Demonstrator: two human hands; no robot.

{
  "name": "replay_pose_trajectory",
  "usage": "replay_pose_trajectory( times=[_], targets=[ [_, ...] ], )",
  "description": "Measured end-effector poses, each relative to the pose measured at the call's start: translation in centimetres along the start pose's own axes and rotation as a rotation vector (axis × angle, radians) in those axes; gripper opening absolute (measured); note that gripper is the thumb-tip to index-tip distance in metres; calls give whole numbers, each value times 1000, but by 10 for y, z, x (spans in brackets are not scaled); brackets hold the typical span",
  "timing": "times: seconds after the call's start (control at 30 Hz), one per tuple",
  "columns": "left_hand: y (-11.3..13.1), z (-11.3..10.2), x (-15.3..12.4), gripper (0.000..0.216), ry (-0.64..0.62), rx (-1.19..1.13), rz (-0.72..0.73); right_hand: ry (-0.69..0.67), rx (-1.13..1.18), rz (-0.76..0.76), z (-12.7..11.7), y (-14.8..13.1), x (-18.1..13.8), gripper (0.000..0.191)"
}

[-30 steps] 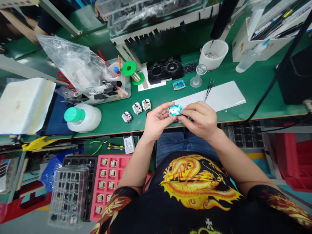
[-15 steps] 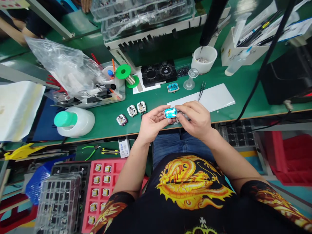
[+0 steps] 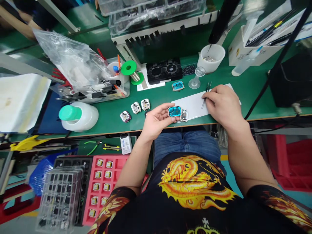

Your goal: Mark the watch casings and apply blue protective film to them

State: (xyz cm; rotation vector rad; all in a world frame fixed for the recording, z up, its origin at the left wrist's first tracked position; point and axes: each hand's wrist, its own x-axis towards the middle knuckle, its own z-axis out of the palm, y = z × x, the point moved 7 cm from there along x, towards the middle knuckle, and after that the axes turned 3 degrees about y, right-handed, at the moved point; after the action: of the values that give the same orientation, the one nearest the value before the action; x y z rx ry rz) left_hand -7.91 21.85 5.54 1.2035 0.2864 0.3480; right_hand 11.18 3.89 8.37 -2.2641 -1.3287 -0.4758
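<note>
My left hand (image 3: 156,121) pinches a small rectangular part with a bright blue face (image 3: 175,111) just above the green bench's front edge. A small silvery part (image 3: 184,115) lies beside it on the white sheet (image 3: 195,102). My right hand (image 3: 219,104) rests further right on that sheet, fingers curled around black tweezers (image 3: 206,92). Another blue-faced part (image 3: 177,85) lies behind, near a clear stand (image 3: 197,78).
Three small metal parts (image 3: 135,110) lie left of my hand, beside a white bottle with a green cap (image 3: 78,115). A black fixture (image 3: 163,70), white cup (image 3: 211,58), green spool (image 3: 129,68) and tool tray stand behind. A red parts tray (image 3: 102,182) sits below the bench.
My right hand left the blue-faced part and moved right onto the tweezers on the white sheet. The left hand keeps the part. A silvery part now lies on the sheet.
</note>
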Motion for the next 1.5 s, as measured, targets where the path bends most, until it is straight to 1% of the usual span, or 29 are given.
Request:
replay_pose_trajectory(
  times=[0.13, 0.23, 0.3, 0.4, 0.43, 0.47, 0.5, 0.57, 0.63, 0.67, 0.8, 0.9, 1.0, 1.1, 1.2, 1.27, 1.37, 1.5],
  targets=[
    [0, 0, -1, 50, 0, 13, -4, 22, 9, 18, -5, 0, 2, 19],
    [0, -1, -1, 52, 10, 30, -6, 95, 52, 50, -14, 0, 1, 17],
    [0, -1, -1, 52, 12, 39, -6, 207, 131, 73, -25, -5, 0, 15],
    [-1, -2, 0, 52, 9, 45, -2, 441, 340, 150, -42, -15, -5, 15],
    [-1, -1, 0, 52, 7, 45, 0, 501, 430, 195, -43, -17, -7, 16],
    [0, -1, 0, 52, 5, 42, 3, 528, 521, 244, -41, -20, -8, 19],
    [0, -1, 0, 52, 4, 39, 6, 524, 605, 289, -36, -22, -8, 21],
    [0, 0, 0, 51, 5, 36, 6, 460, 715, 356, -22, -25, -6, 22],
    [1, 0, 0, 51, 10, 38, 2, 397, 733, 383, -11, -26, -6, 20],
    [1, 0, -1, 52, 11, 43, 0, 389, 705, 387, -9, -25, -8, 18],
    [1, 0, -1, 51, -7, 50, 15, 357, 506, 364, -17, -20, -14, 15],
    [1, -1, 0, 52, -11, 57, 12, 265, 448, 292, -26, -20, -15, 15],
    [0, -1, 1, 52, -5, 54, 5, 192, 414, 266, -29, -18, -16, 18],
    [1, 0, 1, 51, -13, 34, 9, 226, 465, 297, -31, -17, -20, 21],
    [1, 0, 0, 51, -1, 40, 3, 301, 658, 377, -32, -26, -24, 26],
    [1, -1, 0, 52, 14, 52, -5, 322, 806, 395, -34, -40, -25, 27],
    [2, -1, 1, 51, 15, 45, -7, 323, 935, 329, -38, -66, -25, 22],
    [2, 0, 1, 51, 10, 25, -5, 336, 931, 199, -39, -88, -27, 17]
  ],
)
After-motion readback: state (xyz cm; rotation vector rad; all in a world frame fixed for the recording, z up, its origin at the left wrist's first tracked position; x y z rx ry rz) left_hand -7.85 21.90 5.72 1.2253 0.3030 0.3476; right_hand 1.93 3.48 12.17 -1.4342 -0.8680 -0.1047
